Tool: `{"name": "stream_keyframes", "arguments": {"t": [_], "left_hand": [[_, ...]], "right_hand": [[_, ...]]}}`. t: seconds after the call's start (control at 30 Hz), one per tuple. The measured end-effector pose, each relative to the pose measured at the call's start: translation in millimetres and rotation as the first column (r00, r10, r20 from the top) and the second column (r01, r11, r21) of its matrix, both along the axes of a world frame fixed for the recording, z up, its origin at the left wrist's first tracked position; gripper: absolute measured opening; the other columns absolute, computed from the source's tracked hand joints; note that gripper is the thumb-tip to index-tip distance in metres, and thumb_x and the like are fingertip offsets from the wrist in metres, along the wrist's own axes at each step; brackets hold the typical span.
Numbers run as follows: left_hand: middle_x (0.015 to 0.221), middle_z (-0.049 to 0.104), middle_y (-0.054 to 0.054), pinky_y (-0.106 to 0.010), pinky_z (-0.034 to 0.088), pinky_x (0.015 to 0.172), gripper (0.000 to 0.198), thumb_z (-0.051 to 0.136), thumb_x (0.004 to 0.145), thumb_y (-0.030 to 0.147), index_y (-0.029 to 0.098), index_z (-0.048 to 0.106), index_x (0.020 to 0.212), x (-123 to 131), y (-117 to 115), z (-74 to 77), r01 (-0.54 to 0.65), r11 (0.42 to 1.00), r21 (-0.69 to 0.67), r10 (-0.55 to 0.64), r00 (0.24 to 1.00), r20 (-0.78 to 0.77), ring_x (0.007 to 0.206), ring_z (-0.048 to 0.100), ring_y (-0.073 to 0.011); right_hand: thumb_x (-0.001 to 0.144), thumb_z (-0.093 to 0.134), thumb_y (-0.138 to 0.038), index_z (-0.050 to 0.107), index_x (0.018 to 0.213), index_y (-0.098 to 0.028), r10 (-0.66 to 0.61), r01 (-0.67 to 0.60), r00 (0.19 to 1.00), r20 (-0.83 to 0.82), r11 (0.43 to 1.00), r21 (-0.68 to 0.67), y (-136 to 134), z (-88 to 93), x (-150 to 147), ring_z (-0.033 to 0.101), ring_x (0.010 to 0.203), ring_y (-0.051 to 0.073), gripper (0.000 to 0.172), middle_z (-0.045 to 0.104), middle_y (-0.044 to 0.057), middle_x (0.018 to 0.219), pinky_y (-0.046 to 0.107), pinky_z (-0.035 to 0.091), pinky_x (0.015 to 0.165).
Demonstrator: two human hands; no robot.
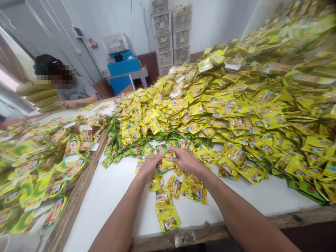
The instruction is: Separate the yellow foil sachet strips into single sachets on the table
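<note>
A: How far along?
B: Early, I judge. The heap of yellow sachets (194, 112) covers the far and right parts of the white surface (110, 196), with green sachets (112, 148) at its near left foot. By far the larger share is left.
A: Anything drawn out?
B: A small loose group (168, 218) of yellow ones, nearer than the hands, some overlapping. Whether these count as done, cannot tell.
A: Fingers?
B: Right hand (186, 161): thumb and forefinger parted, a gap between, tips close to the left hand's. Left hand (151, 166): fingers bunched, tips at a sachet (166, 165) between the two hands. Pinching or only touching, cannot tell.
A: Left side?
B: Wooden strip (79, 196), printed packets (72, 145) heaped beyond it. Another person (78, 93) sits at the far left.
</note>
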State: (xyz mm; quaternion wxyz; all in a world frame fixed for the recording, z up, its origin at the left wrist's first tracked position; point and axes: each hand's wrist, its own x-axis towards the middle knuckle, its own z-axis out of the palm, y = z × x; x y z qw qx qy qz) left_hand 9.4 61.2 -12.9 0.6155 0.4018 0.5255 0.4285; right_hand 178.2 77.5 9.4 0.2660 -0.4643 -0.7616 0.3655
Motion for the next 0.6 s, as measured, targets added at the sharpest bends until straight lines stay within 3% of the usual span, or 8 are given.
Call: {"name": "stream_keyframes", "arguments": {"t": [0.1, 0.2, 0.33, 0.43, 0.5, 0.6], "left_hand": [[0.051, 0.058, 0.0, -0.026, 0.043, 0.056, 0.038, 0.073, 0.062, 0.052, 0.015, 0.069, 0.069, 2.5, -4.4, 4.7, 0.087, 0.996, 0.027, -0.085, 0.994, -0.072, 0.056, 0.055, -0.0155], [0.064, 0.066, -0.001, -0.027, 0.047, 0.066, 0.04, 0.078, 0.058, 0.044, 0.016, 0.07, 0.085, 2.5, -4.5, 5.7, 0.092, 0.994, 0.054, -0.091, 0.996, -0.006, 0.066, 0.06, -0.0171], [0.07, 0.068, -0.003, -0.024, 0.046, 0.062, 0.045, 0.081, 0.053, 0.041, 0.015, 0.068, 0.088, 5.0, 0.8, 0.8, -0.08, 0.997, -0.017, 0.082, 0.984, 0.159, 0.063, 0.06, -0.0141], [0.07, 0.067, -0.003, -0.023, 0.044, 0.056, 0.042, 0.076, 0.058, 0.049, 0.016, 0.067, 0.082, 10.3, 2.5, -3.4, -0.225, 0.974, -0.023, 0.224, 0.945, 0.237, 0.06, 0.058, -0.0133], [0.068, 0.065, -0.001, -0.021, 0.042, 0.052, 0.04, 0.074, 0.06, 0.051, 0.016, 0.065, 0.079, 13.0, 1.5, -4.0, -0.268, 0.963, -0.009, 0.264, 0.94, 0.215, 0.058, 0.056, -0.0123], [0.061, 0.06, 0.002, -0.019, 0.039, 0.049, 0.035, 0.078, 0.056, 0.044, 0.017, 0.064, 0.074, 12.9, -0.6, -1.0, -0.224, 0.973, 0.048, 0.217, 0.968, 0.129, 0.053, 0.052, -0.0099]], "right_hand": [[0.071, 0.058, -0.021, 0.059, 0.099, -0.025, -0.081, 0.08, 0.995, -0.056, 0.997, -0.011, 1.1, -8.3, -1.2, 0.04, 0.054, 0.011, 0.029, 0.041, -0.008, 0.056, 0.022, 0.027, 0.051], [0.068, 0.062, -0.027, 0.06, 0.084, -0.022, -0.18, 0.163, 0.969, -0.168, 0.98, -0.112, 6.6, -13.3, -2.6, 0.038, 0.052, 0.01, 0.017, 0.041, -0.008, 0.055, 0.021, 0.027, 0.049], [0.06, 0.07, -0.045, 0.048, 0.066, -0.021, -0.375, 0.249, 0.817, -0.439, 0.915, -0.318, 12.6, -13.4, -8.7, 0.04, 0.049, 0.009, 0.033, 0.044, -0.007, 0.054, 0.023, 0.037, 0.048], [0.056, 0.072, -0.05, 0.042, 0.064, -0.022, -0.433, 0.231, 0.737, -0.519, 0.883, -0.409, 10.2, -17.0, -18.7, 0.042, 0.049, 0.01, 0.041, 0.043, -0.007, 0.055, 0.026, 0.043, 0.05], [0.057, 0.072, -0.047, 0.042, 0.063, -0.022, -0.405, 0.232, 0.765, -0.501, 0.898, -0.373, 6.5, -20.5, -24.5, 0.042, 0.05, 0.01, 0.039, 0.042, -0.007, 0.056, 0.025, 0.042, 0.05], [0.064, 0.066, -0.04, 0.046, 0.064, -0.02, -0.355, 0.256, 0.831, -0.428, 0.927, -0.272, 1.4, -20.7, -26.9, 0.044, 0.054, 0.011, 0.028, 0.045, -0.005, 0.058, 0.024, 0.039, 0.054]]}}
